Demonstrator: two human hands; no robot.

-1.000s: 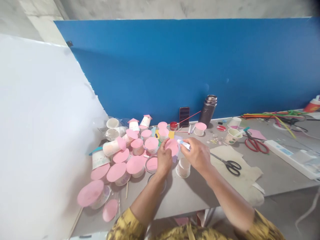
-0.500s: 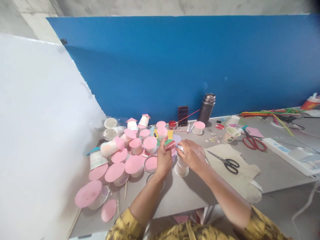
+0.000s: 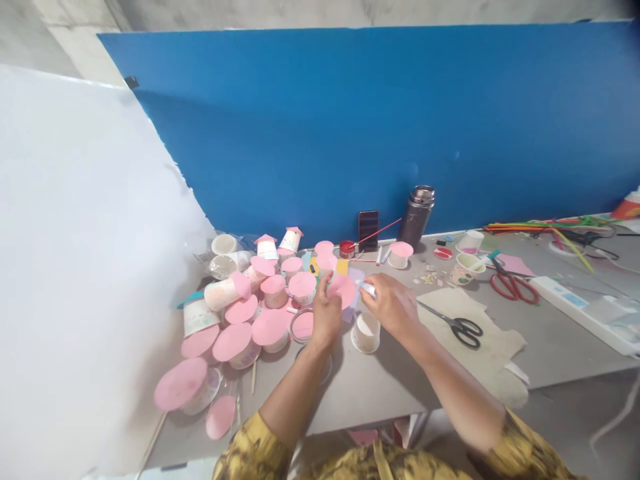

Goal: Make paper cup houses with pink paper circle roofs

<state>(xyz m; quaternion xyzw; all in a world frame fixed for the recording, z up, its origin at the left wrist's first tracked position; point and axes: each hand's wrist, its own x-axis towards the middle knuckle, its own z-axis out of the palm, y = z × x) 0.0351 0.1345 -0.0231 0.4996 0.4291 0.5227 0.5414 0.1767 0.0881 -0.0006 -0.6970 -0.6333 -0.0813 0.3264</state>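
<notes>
In the head view, my left hand point(image 3: 327, 315) pinches a round pink paper disc point(image 3: 344, 292) by its left edge, thumb up. My right hand point(image 3: 394, 305) is closed on a small white tube point(image 3: 369, 289) like a glue stick, its tip just right of the disc and apart from it. Below and between the hands, a white paper cup point(image 3: 366, 335) stands upside down on the table. Left of my left hand are several paper cups topped with pink discs, one of them a pink-topped cup point(image 3: 302, 288). Near my left wrist lies a roll of clear tape point(image 3: 295, 327).
Black-handled scissors point(image 3: 465, 331) lie on a beige cloth point(image 3: 493, 353) to the right. Red-handled scissors point(image 3: 513, 287) and a white power strip point(image 3: 583, 317) are farther right. A dark flask point(image 3: 416, 220) and a phone point(image 3: 369, 230) stand by the blue panel point(image 3: 300, 133).
The white tube has moved right, away from the pink disc. The disc now faces up toward me more fully, and the upside-down cup shows more. The view has shifted slightly.
</notes>
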